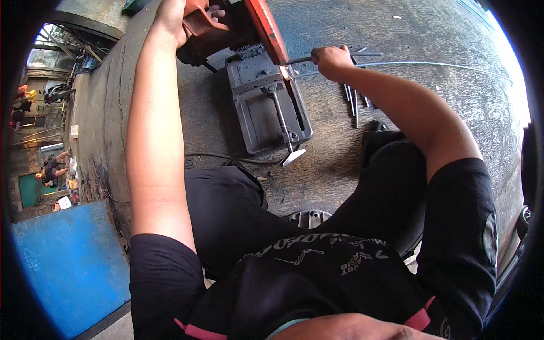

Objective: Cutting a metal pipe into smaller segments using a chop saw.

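Black shirt nearest; hands: left grips red saw, right grips rod

Surface: grey concrete floor.
On it: black chop-saw base; cut metal rods just below the right grip.

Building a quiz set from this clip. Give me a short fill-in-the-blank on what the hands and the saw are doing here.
1. The left hand grips the handle of the ____ cut-off saw.
2. The right hand holds a thin metal ____ against the saw's base.
3. Cut pieces lie on the ground just below the ____ hand.
4. Sparks glow where the ____ meets the metal.

Missing words: red; rod; right; blade
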{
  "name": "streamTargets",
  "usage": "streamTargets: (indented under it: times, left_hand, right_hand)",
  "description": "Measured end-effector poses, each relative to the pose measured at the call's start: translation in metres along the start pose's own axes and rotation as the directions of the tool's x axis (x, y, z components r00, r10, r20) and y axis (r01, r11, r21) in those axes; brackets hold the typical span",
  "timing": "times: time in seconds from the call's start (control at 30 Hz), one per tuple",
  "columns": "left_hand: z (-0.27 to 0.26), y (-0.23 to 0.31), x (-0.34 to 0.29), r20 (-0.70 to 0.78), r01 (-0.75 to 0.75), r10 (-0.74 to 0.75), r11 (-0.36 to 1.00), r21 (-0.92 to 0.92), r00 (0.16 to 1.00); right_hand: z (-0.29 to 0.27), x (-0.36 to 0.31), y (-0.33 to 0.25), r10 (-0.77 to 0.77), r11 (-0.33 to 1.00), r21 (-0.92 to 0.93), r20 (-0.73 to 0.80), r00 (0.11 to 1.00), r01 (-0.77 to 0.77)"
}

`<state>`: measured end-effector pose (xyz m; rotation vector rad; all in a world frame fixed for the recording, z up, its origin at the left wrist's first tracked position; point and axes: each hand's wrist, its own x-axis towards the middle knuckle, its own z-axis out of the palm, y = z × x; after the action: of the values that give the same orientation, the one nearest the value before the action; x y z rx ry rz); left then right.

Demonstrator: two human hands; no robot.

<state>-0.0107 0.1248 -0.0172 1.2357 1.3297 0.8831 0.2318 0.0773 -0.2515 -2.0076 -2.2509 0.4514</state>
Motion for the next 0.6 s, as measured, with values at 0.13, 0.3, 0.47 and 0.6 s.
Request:
streamTargets:
  times: [0.13,0.3,0.47,0.6]
  left_hand:
    - [0.002,0.004,-0.002,0.022,0.013,-0.013,1.000,0.004,1.000]
    - [0.002,-0.001,-0.008,0.078,-0.071,0.071,0.997,0.002,0.994]
    - [-0.005,-0.003,0.005,0.050,0.006,-0.005,1.000,-0.022,0.999]
    - [-0.002,-0.004,0.004,0.010,0.005,-0.005,1.000,-0.030,1.000]
  right_hand:
    - [0.002,0.000,0.001,-0.023,0.999,0.027,-0.031,0.999,0.023]
    - [0.005,0.005,0.004,-0.011,1.000,0.026,-0.051,0.999,0.012]
    - [0.004,0.009,0.002,0.005,0.999,0.044,-0.052,0.999,-0.002]
    - [0.002,0.009,0.003,-0.013,0.999,0.030,-0.050,0.999,0.015]
